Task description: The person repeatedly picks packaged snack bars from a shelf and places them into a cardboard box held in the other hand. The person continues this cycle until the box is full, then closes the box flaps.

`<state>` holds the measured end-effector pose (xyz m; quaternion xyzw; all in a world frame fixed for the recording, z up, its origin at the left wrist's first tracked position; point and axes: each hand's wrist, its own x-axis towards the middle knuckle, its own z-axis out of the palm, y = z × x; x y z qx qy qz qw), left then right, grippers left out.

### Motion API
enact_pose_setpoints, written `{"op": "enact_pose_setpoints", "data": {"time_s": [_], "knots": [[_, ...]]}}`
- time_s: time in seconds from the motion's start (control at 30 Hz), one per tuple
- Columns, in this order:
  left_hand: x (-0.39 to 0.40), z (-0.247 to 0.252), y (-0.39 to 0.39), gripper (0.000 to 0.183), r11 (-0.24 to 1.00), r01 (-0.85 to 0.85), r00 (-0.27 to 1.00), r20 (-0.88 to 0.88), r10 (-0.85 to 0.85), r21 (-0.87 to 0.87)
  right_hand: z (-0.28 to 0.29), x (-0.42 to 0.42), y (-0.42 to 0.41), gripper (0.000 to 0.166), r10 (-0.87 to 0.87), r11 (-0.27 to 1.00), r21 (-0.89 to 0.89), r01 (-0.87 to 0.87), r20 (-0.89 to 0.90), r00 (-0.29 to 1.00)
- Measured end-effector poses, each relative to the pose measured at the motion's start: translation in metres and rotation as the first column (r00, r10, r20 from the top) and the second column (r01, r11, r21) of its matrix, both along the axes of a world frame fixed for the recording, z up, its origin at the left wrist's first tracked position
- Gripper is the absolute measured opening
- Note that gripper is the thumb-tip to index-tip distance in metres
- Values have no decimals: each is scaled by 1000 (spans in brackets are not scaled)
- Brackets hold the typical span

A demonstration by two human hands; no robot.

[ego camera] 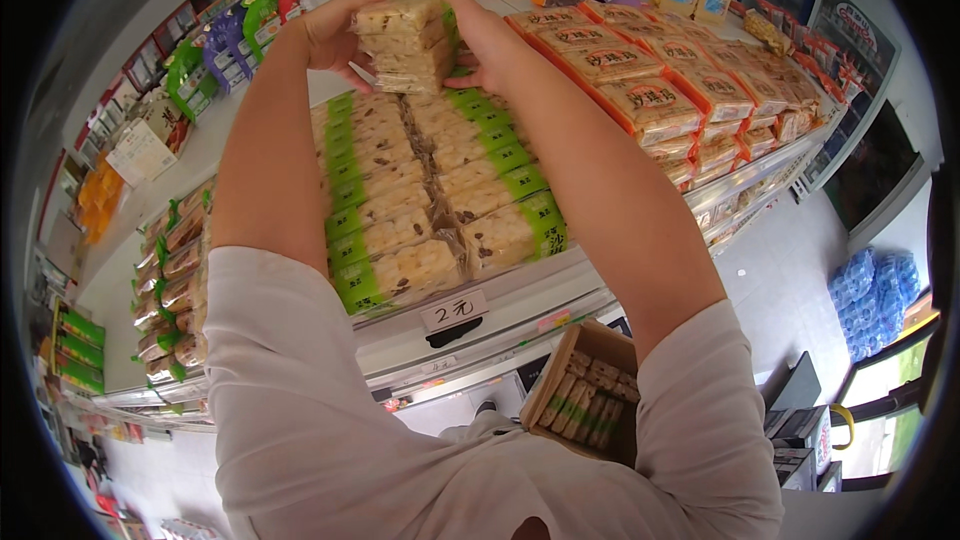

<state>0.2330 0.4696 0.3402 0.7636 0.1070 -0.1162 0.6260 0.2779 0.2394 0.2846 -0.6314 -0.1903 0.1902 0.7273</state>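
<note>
Between my two hands stands a stack of clear-wrapped puffed-grain cakes with green bands (409,37), at the far end of the shelf display. My left hand (337,34) has its fingers along the stack's left side. On the right side my right hand (476,41) presses against it, thumb near the top edge. Rows of similar green-banded cakes (397,195) lie in two columns nearer to me. Whether the stack rests on the row beneath or is held just above it, I cannot tell.
Orange-wrapped cakes (630,67) are piled to the right. Twist-tied packets (176,277) lie at the left. A handwritten price card (454,311) is on the shelf's front edge. Below stands an open cardboard box (547,382) holding more packaged cakes. Blue-wrapped bottle packs (874,300) stand on the floor.
</note>
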Motion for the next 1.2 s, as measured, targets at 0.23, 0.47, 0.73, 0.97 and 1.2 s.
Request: {"op": "enact_pose_setpoints", "data": {"time_s": [0.23,0.47,0.73,0.97,1.2], "knots": [[6,5,-12,116,993,-44,998,-47,50,111,2,1,0,80,123,988,-102,-116,67,990],[-3,33,-39,111,877,126,990,-115,-81,464,-4,2,4,62,86,990,112,-81,-44,995],[-45,48,-77,103,685,-184,954,296,-48,704,8,-7,-9,52,222,834,490,-255,125,967],[-116,60,-80,83,845,-514,590,776,224,147,62,-40,-2,37,370,678,634,-373,143,918],[-210,26,-135,85,771,-636,210,952,221,-39,76,-109,-25,38,533,572,594,-566,254,807]]}}
